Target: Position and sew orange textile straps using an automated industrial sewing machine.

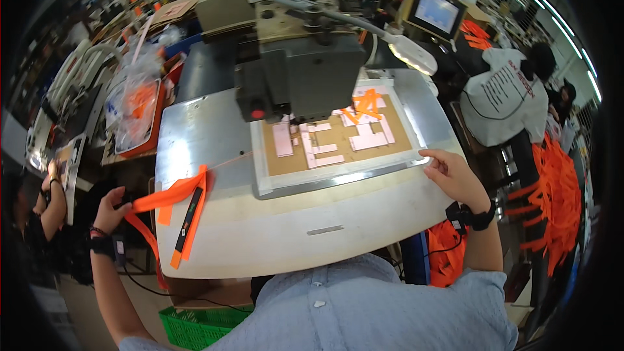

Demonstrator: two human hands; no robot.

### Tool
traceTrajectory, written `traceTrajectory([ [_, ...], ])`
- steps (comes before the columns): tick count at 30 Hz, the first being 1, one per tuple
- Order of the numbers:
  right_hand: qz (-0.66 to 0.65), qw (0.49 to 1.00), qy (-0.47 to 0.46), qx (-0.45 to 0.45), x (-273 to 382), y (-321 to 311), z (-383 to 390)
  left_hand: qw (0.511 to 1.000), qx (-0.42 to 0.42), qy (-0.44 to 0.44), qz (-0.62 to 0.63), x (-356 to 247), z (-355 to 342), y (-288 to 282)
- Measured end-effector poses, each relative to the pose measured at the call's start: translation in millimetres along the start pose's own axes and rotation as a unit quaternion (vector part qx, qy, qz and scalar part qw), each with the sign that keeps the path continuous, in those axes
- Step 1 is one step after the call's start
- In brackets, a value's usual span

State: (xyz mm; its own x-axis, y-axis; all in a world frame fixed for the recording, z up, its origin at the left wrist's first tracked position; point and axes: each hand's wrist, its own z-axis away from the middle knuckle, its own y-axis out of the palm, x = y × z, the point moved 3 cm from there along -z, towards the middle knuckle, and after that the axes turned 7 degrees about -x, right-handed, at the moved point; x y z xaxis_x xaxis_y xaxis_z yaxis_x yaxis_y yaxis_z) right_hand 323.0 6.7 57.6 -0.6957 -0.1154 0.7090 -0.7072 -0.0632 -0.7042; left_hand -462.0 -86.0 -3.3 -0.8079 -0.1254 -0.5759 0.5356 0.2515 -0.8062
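My left hand, at the table's left edge, pinches the end of an orange fabric strap. The strap's far part lies on the white worktable with a black-labelled orange strip, and one length hangs over the edge. A thin thread runs from there toward the sewing machine head. Beneath that head lies a metal-edged template frame with a tan board and pink-white pieces; orange strips cross its far right part. My right hand holds nothing, fingers loosely bent, index fingertip at the frame's right corner.
A small flat metal piece lies on the near tabletop. A lamp and a screen stand behind. Orange straps hang in a heap at right. A green crate sits below. Co-workers sit on both sides.
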Motion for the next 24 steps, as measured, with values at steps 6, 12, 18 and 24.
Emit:
traceTrajectory([
  [6,0.102,0.993,0.027,-0.045,-11,-53,13,0.992,0.055,0.107,-0.032,-239,11,73],
  [12,0.057,0.973,0.193,-0.109,-83,-120,79,0.953,0.301,-0.031,0.008,-225,35,100],
  [18,0.034,0.921,0.371,-0.117,-205,-90,198,0.943,0.09,0.148,-0.284,-193,-4,69],
  [24,-0.064,0.916,0.347,-0.193,-262,-6,212,0.945,0.089,0.207,-0.236,-341,47,90],
])
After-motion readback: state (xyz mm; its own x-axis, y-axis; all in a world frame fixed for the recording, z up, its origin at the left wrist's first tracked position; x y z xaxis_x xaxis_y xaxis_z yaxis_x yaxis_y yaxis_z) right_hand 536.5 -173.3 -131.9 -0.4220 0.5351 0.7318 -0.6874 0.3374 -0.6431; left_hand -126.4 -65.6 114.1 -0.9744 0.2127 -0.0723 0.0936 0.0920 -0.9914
